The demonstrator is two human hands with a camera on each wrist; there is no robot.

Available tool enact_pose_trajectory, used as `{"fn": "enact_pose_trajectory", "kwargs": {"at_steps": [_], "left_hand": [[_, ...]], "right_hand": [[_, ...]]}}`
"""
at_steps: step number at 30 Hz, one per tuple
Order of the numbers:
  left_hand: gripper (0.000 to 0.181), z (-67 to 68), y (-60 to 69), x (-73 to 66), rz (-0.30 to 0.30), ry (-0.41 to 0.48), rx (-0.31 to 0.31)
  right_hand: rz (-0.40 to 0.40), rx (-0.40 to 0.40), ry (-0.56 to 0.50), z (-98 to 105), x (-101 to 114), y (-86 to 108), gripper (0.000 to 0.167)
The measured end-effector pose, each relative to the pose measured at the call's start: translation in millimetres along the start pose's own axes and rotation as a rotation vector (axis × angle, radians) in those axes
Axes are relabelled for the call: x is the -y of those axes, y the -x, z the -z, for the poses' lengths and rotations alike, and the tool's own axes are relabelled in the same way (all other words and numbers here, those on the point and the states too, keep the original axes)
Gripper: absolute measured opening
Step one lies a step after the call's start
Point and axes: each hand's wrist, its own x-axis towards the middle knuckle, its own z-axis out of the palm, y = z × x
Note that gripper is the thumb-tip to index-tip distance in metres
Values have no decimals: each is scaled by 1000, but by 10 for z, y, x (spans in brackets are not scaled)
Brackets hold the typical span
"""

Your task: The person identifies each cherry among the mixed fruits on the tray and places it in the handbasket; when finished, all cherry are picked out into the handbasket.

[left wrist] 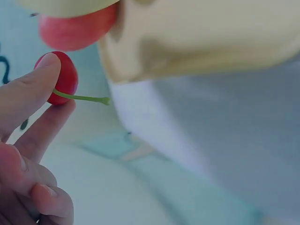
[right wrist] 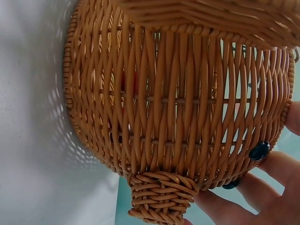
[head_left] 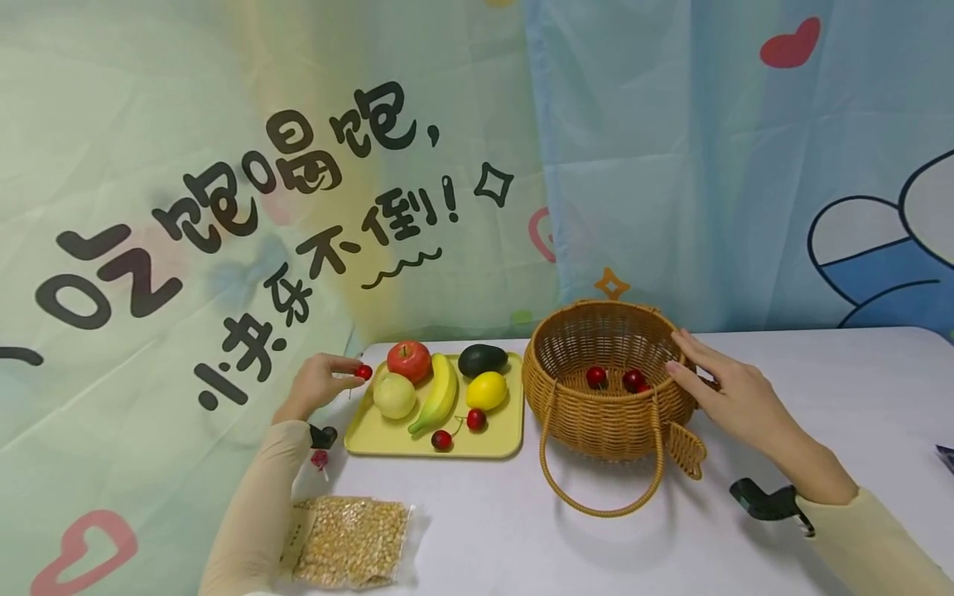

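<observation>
My left hand (head_left: 319,386) pinches a red cherry (head_left: 363,372) between thumb and fingertips, just past the yellow tray's (head_left: 428,449) left edge. In the left wrist view that cherry (left wrist: 68,77) has a short green stem, and my left hand (left wrist: 33,126) grips its sides. My right hand (head_left: 734,401) holds the right rim of the wicker basket (head_left: 604,426), thumb and fingers at the edge. Inside the basket lie a few red cherries (head_left: 596,377). The right wrist view shows the woven side (right wrist: 164,103) close up, with my right hand's (right wrist: 262,197) fingers against it.
On the tray are a red apple (head_left: 409,361), a pale green round fruit (head_left: 394,396), a banana (head_left: 436,396), an avocado (head_left: 483,360), a lemon (head_left: 487,391) and two joined cherries (head_left: 442,440). A bag of kernels (head_left: 350,542) lies in front, near a small wrapped lollipop (head_left: 320,459).
</observation>
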Motion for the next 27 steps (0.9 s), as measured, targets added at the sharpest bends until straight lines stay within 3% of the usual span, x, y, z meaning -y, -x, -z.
{"fn": "enact_pose_trajectory", "kwargs": {"at_steps": [6,12,20,27], "left_hand": [[32,200,18,-135,-27,50,-86],[31,298,-47,-482,-110,128,-122],[31,300,-117,-1253,-292,225,-93],[31,208,-194,-1904,-473,241,5]], "right_hand": [[-6,3,-6,5,4,-3,65],[-4,-1,-7,6,-7,-11,65],[-6,2,-2,-2,-8,-14,65],[2,-5,5,-3,-16,-8,65]]}}
